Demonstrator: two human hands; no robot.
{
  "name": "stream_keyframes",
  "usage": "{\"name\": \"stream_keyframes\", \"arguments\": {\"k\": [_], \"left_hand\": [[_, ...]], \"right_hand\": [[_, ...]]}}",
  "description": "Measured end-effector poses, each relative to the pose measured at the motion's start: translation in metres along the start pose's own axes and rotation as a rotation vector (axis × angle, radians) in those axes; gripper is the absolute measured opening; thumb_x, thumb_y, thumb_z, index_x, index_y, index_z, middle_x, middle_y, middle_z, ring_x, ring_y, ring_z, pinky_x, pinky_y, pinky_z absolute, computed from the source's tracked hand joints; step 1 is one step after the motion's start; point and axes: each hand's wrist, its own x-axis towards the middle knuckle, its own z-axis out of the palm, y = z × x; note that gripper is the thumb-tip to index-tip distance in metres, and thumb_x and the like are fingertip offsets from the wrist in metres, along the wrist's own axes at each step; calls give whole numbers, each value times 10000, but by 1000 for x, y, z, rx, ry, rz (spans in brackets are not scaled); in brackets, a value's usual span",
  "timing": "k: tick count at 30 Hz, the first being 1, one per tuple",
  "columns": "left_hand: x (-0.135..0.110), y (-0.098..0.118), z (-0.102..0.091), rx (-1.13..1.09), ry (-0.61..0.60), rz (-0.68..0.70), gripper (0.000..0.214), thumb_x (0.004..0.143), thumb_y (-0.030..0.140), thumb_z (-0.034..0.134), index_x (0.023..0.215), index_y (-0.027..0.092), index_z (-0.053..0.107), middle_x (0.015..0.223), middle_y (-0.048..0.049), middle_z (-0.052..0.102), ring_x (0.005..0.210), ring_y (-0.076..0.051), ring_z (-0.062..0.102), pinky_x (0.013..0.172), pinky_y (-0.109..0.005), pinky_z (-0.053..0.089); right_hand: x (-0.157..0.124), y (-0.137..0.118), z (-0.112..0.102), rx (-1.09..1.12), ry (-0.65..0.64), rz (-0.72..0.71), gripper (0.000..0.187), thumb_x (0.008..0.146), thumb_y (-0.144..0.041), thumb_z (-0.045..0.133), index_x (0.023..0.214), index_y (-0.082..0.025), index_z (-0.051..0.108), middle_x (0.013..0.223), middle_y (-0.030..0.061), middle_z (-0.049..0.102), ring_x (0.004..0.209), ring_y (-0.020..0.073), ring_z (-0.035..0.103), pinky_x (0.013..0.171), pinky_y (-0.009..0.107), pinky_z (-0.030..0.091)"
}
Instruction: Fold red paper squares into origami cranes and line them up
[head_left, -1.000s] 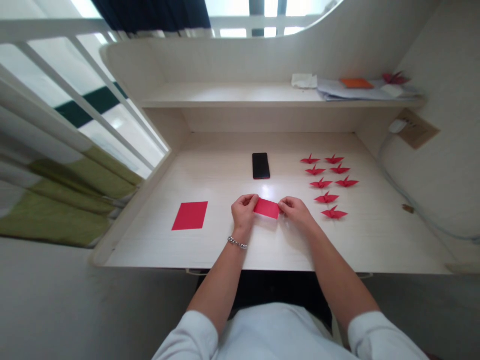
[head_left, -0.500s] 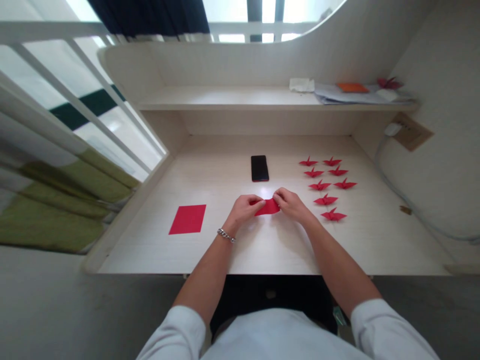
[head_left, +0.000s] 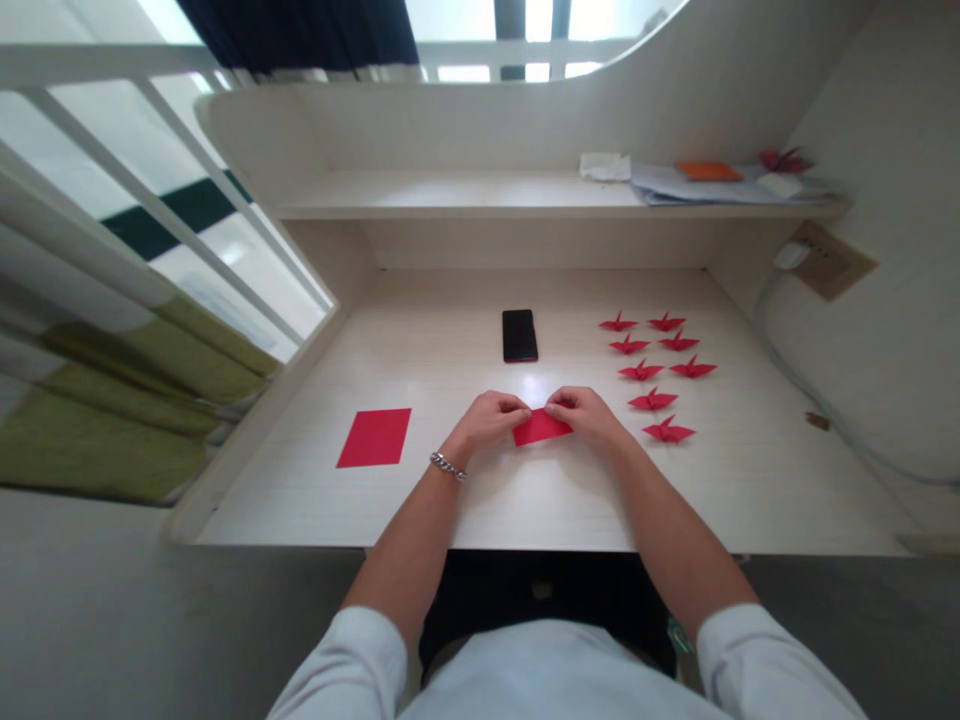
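Note:
Between my hands is a folded sheet of red paper (head_left: 541, 428), low over the desk, its long lower edge towards me. My left hand (head_left: 491, 418) pinches its upper left part between thumb and fingers. On the upper right, my right hand (head_left: 585, 410) grips the paper the same way, close to the left fingertips. The fingertips hide the paper's top edge. A flat red paper square (head_left: 375, 438) lies on the desk to the left of my left hand. Several folded red paper cranes (head_left: 652, 400) stand in two columns to the right of my right hand.
A black phone (head_left: 520, 336) lies beyond my hands on the pale desk (head_left: 450, 300). The shelf (head_left: 450, 190) above holds papers (head_left: 667, 188), an orange piece (head_left: 709, 172) and a red folded paper (head_left: 784, 161). A cable (head_left: 795, 370) runs down the right wall from a socket.
My right hand has come down slightly and sits nearer the left fingertips. The paper, curved before, now looks flatter, with a straight lower edge.

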Motion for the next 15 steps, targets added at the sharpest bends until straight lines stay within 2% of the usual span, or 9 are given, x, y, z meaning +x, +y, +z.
{"name": "stream_keyframes", "arguments": {"k": [3,6,9,11,13,15], "left_hand": [[-5,-9,-19,-15,-35,-41,220,715,304,574,686,148,727,621,-31,667,602,-149,587,566,-239,412],[-8,-17,-28,-66,39,-110,196,710,294,587,686,141,707,590,-35,644,575,-146,573,554,-242,414],[-2,-15,-17,-193,120,-115,239,738,337,596,791,135,711,690,-60,680,628,-153,598,562,-240,430],[5,-10,-3,-228,56,-56,271,736,360,619,851,136,721,771,-72,701,660,-157,606,576,-245,437],[12,-6,10,-206,31,-24,255,720,367,644,764,128,721,724,-69,693,643,-158,594,573,-250,433],[15,-7,17,-219,61,-38,256,716,370,656,738,122,716,715,-69,692,632,-155,588,567,-251,429]], "right_hand": [[-2,3,-7,25,25,43,196,748,-327,603,767,-152,689,721,26,668,663,153,566,612,254,405],[-1,6,-10,50,61,85,208,736,-336,614,769,-149,697,736,34,678,670,158,576,623,257,412],[2,6,-5,67,38,81,210,731,-336,618,765,-148,705,720,34,682,653,156,574,609,255,409],[4,7,-1,69,20,59,200,727,-328,622,751,-150,710,706,31,683,646,153,572,602,252,406],[6,9,1,83,27,55,188,712,-319,637,744,-152,717,702,29,687,651,154,579,609,253,411],[8,14,0,144,51,89,188,688,-320,663,743,-150,720,690,28,686,633,152,579,601,254,418]]}}
